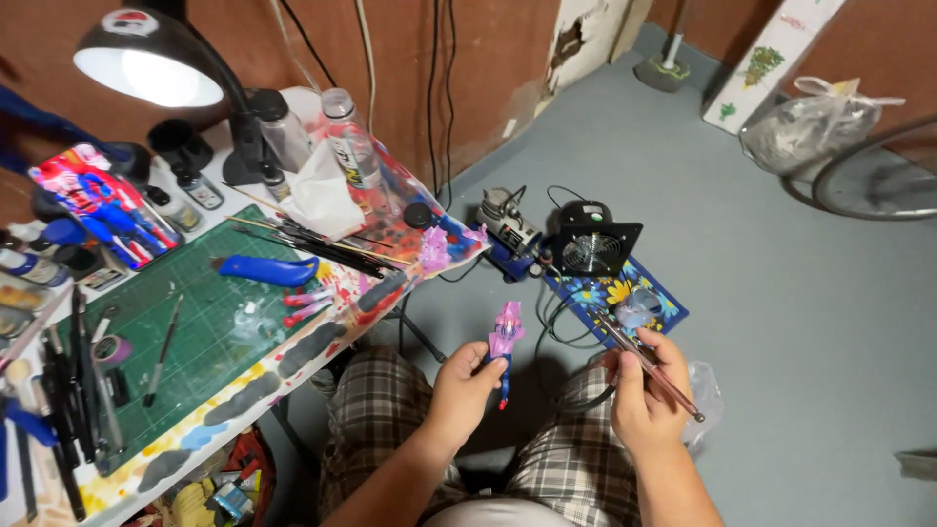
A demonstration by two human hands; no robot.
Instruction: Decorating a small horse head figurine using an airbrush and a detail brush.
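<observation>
1. I saw two hands over the lap, both bare. The left hand (467,385) was closed around one small toy figure (505,344), purple above with blue legs; the fingers pinched its lower half and held it upright above the plaid shorts (376,415).
2. The right hand (639,395) was closed on one thin airbrush (644,359), which lay slanted across the fingers; a cloudy cup sat near its upper end, and its tip pointed toward the figure without touching it.
3. One black hose (556,332) curled on the floor between the hands and the machines.
4. On the grey floor (781,293) I counted one small compressor (508,229) and, just beside it, one black fan (590,249) standing on one blue flowered mat (664,307).
5. To the left stood one table with one green cutting mat (210,332). On it lay one blue-handled knife (265,270).
6. One black desk lamp (151,63) was lit above the table; two clear bottles (349,137) stood near its base.
7. One bundle of thin brushes (322,244) lay beside a crumpled white tissue (320,195).
8. One clear plastic bag (810,122) rested far right, well apart from the hands.
</observation>
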